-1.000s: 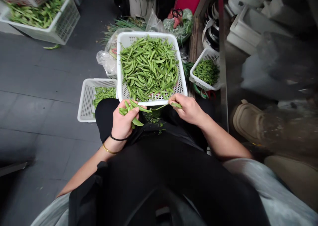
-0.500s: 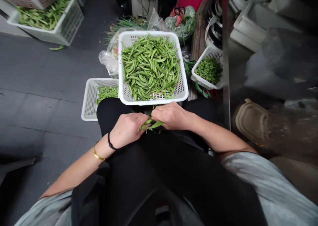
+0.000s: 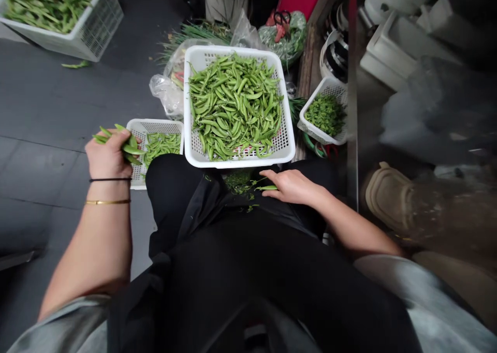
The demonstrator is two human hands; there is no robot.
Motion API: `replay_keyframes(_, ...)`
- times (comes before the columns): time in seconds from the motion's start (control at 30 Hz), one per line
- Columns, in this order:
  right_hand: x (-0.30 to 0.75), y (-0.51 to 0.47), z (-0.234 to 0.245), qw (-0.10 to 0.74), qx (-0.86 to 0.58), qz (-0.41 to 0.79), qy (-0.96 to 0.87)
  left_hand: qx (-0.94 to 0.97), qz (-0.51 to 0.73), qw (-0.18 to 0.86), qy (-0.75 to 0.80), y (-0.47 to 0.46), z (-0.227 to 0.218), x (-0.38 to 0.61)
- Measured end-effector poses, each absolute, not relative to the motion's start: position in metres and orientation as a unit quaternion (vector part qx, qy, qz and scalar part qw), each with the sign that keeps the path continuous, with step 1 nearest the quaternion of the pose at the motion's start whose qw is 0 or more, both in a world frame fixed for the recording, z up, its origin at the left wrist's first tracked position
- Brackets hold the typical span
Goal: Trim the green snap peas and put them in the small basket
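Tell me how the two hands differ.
The left hand clutches a bunch of pea pods, while the right hand has one pod at its fingertips. The left hand is raised beside the white basket; the right lies on the black lap. Only the left wrist wears a black cord and gold bangle. Both are bare.

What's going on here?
A seated person's left hand grips a bunch of green pea pods at the edge of a small white plastic basket. The right hand rests on their black-clad lap, a single pod at its fingertips, beside green trimmings. A large white basket piled with pods sits just ahead.
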State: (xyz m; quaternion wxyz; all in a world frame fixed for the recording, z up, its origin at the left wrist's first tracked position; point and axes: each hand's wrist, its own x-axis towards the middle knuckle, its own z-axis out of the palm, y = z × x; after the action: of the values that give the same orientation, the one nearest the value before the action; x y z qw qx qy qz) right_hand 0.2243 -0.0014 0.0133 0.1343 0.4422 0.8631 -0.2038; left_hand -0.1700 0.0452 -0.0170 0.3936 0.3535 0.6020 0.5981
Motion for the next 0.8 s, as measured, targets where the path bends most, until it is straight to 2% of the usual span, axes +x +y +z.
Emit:
replay_keyframes(0.07,0.223,0.009,0.023,0.152,0.442,-0.211,0.859,0.405,0.538,0.381,0.634,0.058,-0.038,-0.197)
replay_keyframes(0.13,0.216,0.021,0.031,0.125,0.455,-0.219,0.854,0.462,0.479,0.366,0.651,0.066,-0.049,-0.212)
replay_keyframes(0.27,0.183,0.038,0.036,0.053,0.504,-0.207,0.837,0.477,0.51,0.237,0.675,0.049,-0.026,-0.184)
replay_keyframes(0.33,0.158,0.038,0.033,0.04,0.516,-0.19,0.834,0.496,0.509,0.283,0.644,0.026,-0.004,-0.142)
replay_keyframes(0.43,0.125,0.028,0.029,0.022,0.502,-0.17,0.848,0.531,0.429,0.444,0.581,-0.005,0.014,-0.073)
replay_keyframes(0.5,0.116,0.018,0.027,-0.007,0.472,-0.174,0.864,0.475,0.453,0.529,0.538,-0.016,0.012,-0.042)
replay_keyframes(0.6,0.129,0.007,0.027,-0.076,0.387,-0.224,0.891,0.358,0.514,0.597,0.501,-0.019,0.006,-0.027)
replay_keyframes(0.7,0.158,0.001,0.028,-0.18,0.318,-0.277,0.889,0.313,0.491,0.654,0.482,-0.02,0.009,-0.031)
replay_keyframes(0.8,0.178,-0.005,0.03,-0.261,0.301,-0.248,0.883,0.313,0.468,0.676,0.475,-0.025,0.018,-0.03)
